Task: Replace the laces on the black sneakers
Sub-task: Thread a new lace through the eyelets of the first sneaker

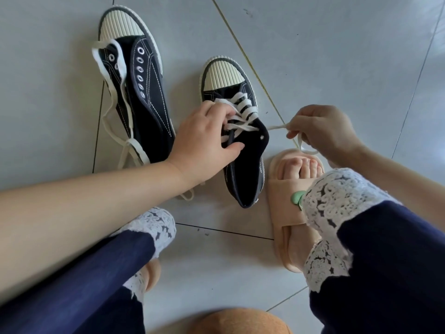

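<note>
Two black canvas sneakers with cream ribbed toe caps lie on the tiled floor. The left sneaker (142, 97) has bare eyelets, and a loose white lace (113, 92) is draped over it and trails onto the floor. The right sneaker (243, 145) is laced with a white lace (243, 109) across most eyelets. My left hand (204, 138) grips this sneaker at the laced part, fingers curled over the laces and thumb on the tongue side. My right hand (322, 131) pinches the lace end (277, 127), pulled taut to the right of the top eyelet.
My right foot in a peach slipper (286, 213) sits right beside the laced sneaker's heel. My left foot's slipper (153, 271) shows under the navy lace-trimmed trouser leg. An orange rounded object (240, 321) is at the bottom edge. Grey floor tiles (337, 56) surround everything.
</note>
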`<state>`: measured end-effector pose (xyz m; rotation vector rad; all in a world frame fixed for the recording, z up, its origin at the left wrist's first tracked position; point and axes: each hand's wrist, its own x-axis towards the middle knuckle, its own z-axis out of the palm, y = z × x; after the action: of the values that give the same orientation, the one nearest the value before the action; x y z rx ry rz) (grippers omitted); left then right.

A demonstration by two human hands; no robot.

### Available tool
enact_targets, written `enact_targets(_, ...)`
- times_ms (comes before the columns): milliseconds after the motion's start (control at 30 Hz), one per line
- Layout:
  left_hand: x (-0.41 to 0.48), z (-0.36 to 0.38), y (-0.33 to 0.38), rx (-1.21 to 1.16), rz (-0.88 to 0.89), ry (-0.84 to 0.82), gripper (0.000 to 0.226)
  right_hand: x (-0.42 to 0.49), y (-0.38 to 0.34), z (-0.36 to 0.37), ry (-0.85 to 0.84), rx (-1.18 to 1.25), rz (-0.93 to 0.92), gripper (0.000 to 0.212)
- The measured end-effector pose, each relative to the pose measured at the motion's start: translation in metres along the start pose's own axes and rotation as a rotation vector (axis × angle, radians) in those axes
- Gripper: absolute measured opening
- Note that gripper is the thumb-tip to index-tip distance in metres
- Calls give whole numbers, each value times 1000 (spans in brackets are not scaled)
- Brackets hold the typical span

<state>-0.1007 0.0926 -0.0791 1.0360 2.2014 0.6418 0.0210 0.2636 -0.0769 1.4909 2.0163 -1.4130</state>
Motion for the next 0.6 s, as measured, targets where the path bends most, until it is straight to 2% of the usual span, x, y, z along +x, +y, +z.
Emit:
enact_targets(200, -3, 4, -3, -92, -64, 33, 49, 0, 2, 3, -54, -148, -95, 11)
enact_targets(300, -10, 4, -4, -59, -72, 81, 58, -2, -2, 5, -23, -365, -175, 45)
enact_targets(367, -15, 3, -5, -16, -75, 113, 55, -2, -10, 4, -9, -342, -188, 39)
enact_targets(467, -20, -1, -5, -58, -159, 67, 34, -9, -22, 6, -102, -186, -189, 33)
enact_targets(600, -19, -5, -4, -143, -260, 14, 15, -25, -42, 12, -159, -107, -381, 33)
